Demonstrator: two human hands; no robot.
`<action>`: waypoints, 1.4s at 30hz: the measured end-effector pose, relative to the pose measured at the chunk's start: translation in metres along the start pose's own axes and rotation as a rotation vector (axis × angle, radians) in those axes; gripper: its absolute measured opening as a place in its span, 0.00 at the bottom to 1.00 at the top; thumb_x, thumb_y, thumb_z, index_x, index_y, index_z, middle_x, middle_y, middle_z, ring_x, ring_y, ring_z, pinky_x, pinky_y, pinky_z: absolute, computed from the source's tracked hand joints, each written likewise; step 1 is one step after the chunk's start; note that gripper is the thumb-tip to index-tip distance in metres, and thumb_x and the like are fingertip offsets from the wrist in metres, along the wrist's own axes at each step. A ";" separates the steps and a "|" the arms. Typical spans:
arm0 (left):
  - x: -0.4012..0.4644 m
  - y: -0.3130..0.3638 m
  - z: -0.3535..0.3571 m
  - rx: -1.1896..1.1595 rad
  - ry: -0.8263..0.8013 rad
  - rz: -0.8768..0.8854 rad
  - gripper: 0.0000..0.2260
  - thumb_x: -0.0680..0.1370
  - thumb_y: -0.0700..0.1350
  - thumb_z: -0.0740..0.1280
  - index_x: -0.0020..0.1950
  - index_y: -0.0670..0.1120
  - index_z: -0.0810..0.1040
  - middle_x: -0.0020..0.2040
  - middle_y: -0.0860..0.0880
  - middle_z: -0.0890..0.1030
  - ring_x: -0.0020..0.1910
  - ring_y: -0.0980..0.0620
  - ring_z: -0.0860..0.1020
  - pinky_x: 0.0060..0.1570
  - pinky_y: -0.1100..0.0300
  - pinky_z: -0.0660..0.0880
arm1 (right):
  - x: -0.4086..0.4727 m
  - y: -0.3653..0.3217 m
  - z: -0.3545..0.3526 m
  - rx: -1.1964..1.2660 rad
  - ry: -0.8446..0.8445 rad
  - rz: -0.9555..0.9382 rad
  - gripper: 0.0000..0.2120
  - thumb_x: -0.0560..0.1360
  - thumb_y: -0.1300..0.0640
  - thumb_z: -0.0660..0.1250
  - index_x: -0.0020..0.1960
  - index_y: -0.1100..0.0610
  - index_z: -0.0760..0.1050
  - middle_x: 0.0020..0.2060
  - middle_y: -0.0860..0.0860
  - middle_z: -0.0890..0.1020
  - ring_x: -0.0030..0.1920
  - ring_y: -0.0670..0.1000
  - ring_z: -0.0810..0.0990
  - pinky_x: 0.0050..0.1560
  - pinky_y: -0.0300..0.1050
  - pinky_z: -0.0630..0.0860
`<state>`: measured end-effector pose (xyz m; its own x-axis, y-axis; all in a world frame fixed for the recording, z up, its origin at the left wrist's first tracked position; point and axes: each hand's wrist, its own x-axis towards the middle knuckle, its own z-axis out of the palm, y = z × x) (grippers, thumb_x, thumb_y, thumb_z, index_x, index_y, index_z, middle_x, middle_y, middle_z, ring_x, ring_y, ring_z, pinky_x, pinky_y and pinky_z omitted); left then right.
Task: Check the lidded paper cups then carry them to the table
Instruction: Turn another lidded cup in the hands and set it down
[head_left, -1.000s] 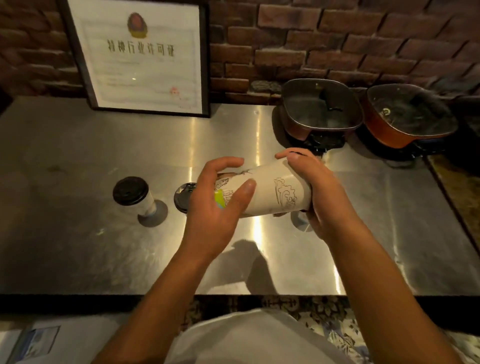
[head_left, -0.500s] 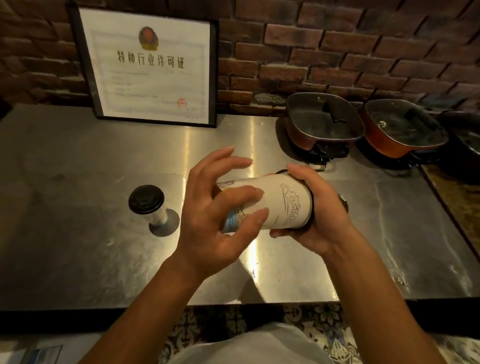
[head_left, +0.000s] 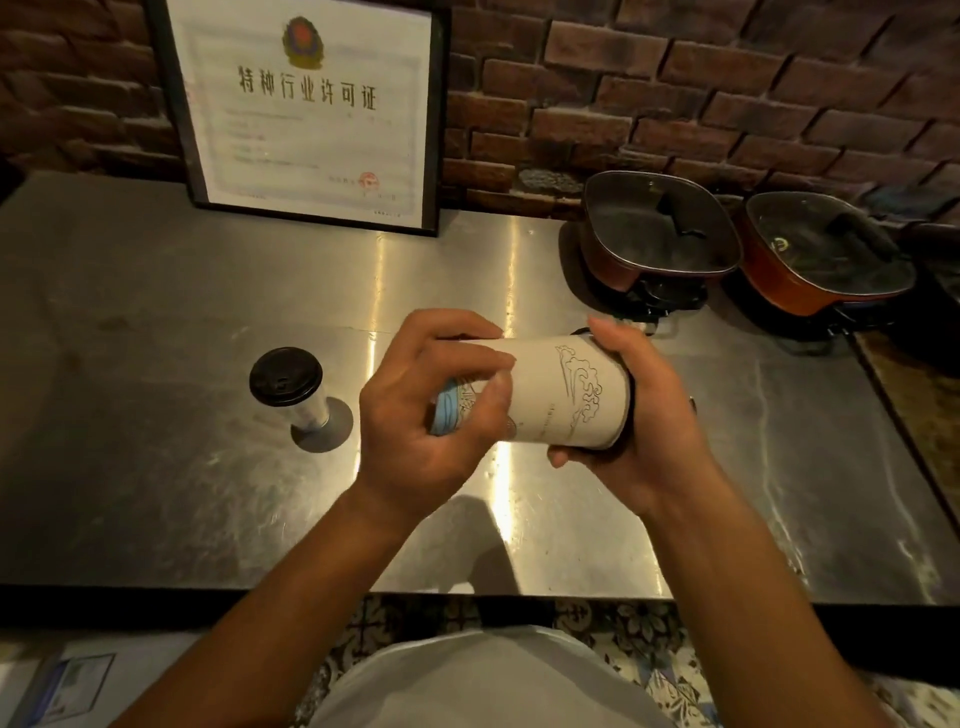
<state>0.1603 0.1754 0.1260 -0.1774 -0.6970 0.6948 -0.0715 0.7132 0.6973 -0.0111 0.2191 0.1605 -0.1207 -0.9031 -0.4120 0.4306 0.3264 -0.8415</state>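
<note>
A white paper cup (head_left: 561, 392) with a line-drawn cloud pattern lies sideways in the air above the steel counter (head_left: 156, 493). My right hand (head_left: 644, 426) wraps its lidded end on the right; only a sliver of the black lid shows there. My left hand (head_left: 421, 415) grips the cup's bottom end, fingers curled over a blue print. A second paper cup with a black lid (head_left: 285, 376) stands upright on the counter to the left of my hands, apart from them.
A framed certificate (head_left: 306, 109) leans on the brick wall at the back. Two lidded square pans (head_left: 660, 228) (head_left: 826, 249) sit at the back right. The counter's front edge runs just below my forearms, with patterned floor tiles beneath.
My left fingers, spread half a second ago, have closed onto the cup's bottom end. The cup has stayed sideways between both hands. The loose-looking dark lid behind the left hand a second ago is hidden.
</note>
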 end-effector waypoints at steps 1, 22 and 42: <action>-0.003 0.001 0.005 -0.060 0.060 -0.162 0.03 0.78 0.46 0.68 0.51 0.50 0.79 0.53 0.48 0.81 0.53 0.51 0.82 0.48 0.63 0.80 | 0.000 0.003 0.001 -0.059 0.034 -0.085 0.12 0.76 0.41 0.67 0.46 0.47 0.84 0.48 0.55 0.87 0.48 0.59 0.88 0.28 0.45 0.80; -0.006 0.002 0.004 -0.079 -0.110 -0.180 0.11 0.77 0.49 0.71 0.57 0.48 0.79 0.58 0.46 0.82 0.57 0.49 0.82 0.49 0.60 0.82 | 0.002 0.007 -0.016 -0.055 0.026 -0.103 0.12 0.75 0.42 0.68 0.47 0.48 0.86 0.48 0.54 0.88 0.45 0.59 0.88 0.26 0.44 0.76; -0.005 -0.016 -0.017 -0.122 -0.226 -0.443 0.17 0.74 0.55 0.73 0.62 0.57 0.77 0.62 0.53 0.80 0.61 0.51 0.82 0.47 0.58 0.84 | 0.022 0.008 -0.006 0.007 0.022 0.074 0.14 0.76 0.41 0.68 0.42 0.49 0.86 0.48 0.59 0.88 0.44 0.60 0.88 0.27 0.45 0.78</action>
<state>0.1786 0.1664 0.1145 -0.3651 -0.8872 0.2821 -0.0749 0.3301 0.9410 -0.0154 0.2031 0.1421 -0.1076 -0.8702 -0.4809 0.4455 0.3902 -0.8058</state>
